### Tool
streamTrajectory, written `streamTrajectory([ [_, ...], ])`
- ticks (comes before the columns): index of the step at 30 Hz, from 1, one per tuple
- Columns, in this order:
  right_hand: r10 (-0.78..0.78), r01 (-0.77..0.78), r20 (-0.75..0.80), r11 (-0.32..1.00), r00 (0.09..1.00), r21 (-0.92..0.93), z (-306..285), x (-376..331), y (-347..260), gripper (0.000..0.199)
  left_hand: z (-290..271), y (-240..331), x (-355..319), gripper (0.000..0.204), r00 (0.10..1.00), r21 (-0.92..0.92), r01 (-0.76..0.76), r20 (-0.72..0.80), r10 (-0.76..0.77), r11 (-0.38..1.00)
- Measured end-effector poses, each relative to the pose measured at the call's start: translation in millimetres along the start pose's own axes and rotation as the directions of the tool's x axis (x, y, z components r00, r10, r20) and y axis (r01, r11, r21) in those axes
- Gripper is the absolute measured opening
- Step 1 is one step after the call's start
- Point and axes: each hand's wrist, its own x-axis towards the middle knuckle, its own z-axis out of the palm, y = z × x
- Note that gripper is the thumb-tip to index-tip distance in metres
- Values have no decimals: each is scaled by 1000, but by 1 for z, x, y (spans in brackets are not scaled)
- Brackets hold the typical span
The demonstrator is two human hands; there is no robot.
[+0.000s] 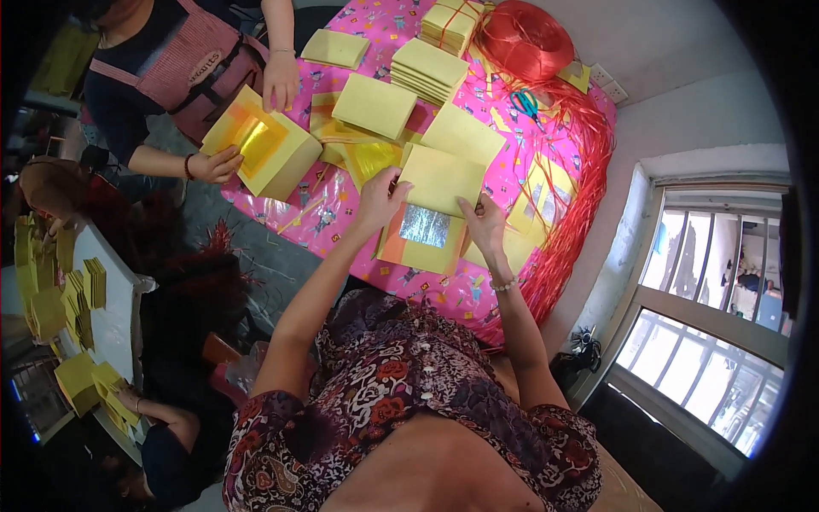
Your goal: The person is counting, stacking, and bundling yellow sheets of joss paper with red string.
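My left hand (384,200) grips the left edge of a yellow paper stack (441,175), thumb on top. At its lower right corner, my right hand (485,226) pinches the same stack. Just below, nearer to me, lies yellow joss paper (424,229) with an orange patch and a silver foil square, partly covered by the stack. Another yellow stack (465,134) lies beyond the held one. To the right are more silver-foil papers (543,200). How many sheets my hands hold, I cannot tell.
The pink patterned tablecloth (341,226) carries several yellow stacks (429,70). A red twine coil (526,38) trails strands down the right edge, near teal scissors (526,106). At left, a co-worker's hand (215,164) holds gold-foil paper. A barred window (712,282) stands right.
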Motion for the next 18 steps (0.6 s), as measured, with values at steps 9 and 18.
streamTrajectory([
  [9,55,-55,-26,998,998,6,-1,-5,-21,32,6,8,-9,29,986,19,133,-105,-131,991],
  [18,88,-88,-51,996,995,10,6,-2,-17,31,8,0,-6,43,981,55,150,-132,-141,987],
])
